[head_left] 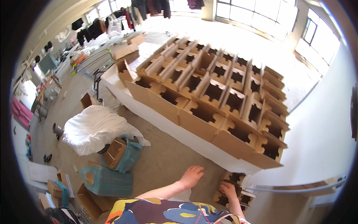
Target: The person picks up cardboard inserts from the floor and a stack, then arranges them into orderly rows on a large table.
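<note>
two bare hands, both low in view. left hand is over the floor, out past the near edge of the white platform; fingers loosely bent and apart, released, nothing in them. right hand is down at a small group of notched cardboard boxes, just beside the platform's near right corner. its fingers touch the cardboard; too small to be sure, cannot tell whether they grasp it or only rest there.

on the platform: a large block of open-topped boxes, brown cardboard, rows side by side, scalloped cutouts in the walls, front panels along the near edge. plain cartons near the far left corner. floor, left of the platform: white cloth bundle, two blue-wrapped pieces next to it. far side: dark clothes hanging. patterned garment on the person, lower edge.
</note>
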Available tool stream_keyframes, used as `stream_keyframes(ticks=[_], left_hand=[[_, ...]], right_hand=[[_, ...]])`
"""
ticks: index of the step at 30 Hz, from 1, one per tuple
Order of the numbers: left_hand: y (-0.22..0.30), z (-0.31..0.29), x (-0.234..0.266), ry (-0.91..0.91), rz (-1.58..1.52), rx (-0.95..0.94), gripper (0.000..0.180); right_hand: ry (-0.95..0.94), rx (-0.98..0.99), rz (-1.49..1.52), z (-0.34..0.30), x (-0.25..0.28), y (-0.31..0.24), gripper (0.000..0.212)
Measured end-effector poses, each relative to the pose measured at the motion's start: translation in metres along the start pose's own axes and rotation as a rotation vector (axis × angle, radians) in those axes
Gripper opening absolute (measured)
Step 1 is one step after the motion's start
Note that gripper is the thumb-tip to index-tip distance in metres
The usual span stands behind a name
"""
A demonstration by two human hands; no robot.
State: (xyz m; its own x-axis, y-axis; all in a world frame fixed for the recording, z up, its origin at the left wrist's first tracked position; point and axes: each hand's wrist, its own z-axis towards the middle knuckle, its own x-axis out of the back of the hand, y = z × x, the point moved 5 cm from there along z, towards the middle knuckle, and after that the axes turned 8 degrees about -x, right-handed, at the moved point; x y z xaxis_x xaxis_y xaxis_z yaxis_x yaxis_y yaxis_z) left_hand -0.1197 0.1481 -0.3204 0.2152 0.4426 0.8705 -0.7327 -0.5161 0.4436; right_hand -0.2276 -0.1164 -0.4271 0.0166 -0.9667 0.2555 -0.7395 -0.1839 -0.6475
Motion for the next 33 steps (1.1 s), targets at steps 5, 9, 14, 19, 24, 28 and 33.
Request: stream_keyframes(ticks=[5, 9, 14, 19, 24, 28, 33], left_hand=[[-0.081, -0.003, 0.089, 0.139, 0.135, 0.212, 0.031], [-0.118, -0.026, 0.118, 0.31, 0.096, 0.4, 0.032], [-0.149, -0.013, 0.159, 0.486, 0.089, 0.48, 0.031], [-0.19, 0.033, 0.242, 0.692, 0.141, 0.481, 0.034], [-0.239, 0.067, 0.328, 0.876, 0.235, 0.466, 0.034], [-0.305, 0.072, 0.365, 0.976, 0.22, 0.497, 0.03], [-0.409, 0.052, 0.413, 0.927, 0.24, 0.524, 0.034]], right_hand=[[-0.095, 0.397, -0.202, 0.03, -0.059, -0.169, 0.04], [-0.339, 0.469, -0.33, 0.001, -0.104, -0.28, 0.039], [-0.406, 0.528, -0.433, 0.014, -0.119, -0.341, 0.038], [-0.499, 0.577, -0.363, 0.03, -0.119, -0.403, 0.038], [-0.585, 0.567, -0.302, 0.033, -0.117, -0.472, 0.036], [-0.545, 0.549, -0.219, 0.057, -0.115, -0.513, 0.033], [-0.436, 0.647, -0.156, 0.084, -0.137, -0.56, 0.035]])
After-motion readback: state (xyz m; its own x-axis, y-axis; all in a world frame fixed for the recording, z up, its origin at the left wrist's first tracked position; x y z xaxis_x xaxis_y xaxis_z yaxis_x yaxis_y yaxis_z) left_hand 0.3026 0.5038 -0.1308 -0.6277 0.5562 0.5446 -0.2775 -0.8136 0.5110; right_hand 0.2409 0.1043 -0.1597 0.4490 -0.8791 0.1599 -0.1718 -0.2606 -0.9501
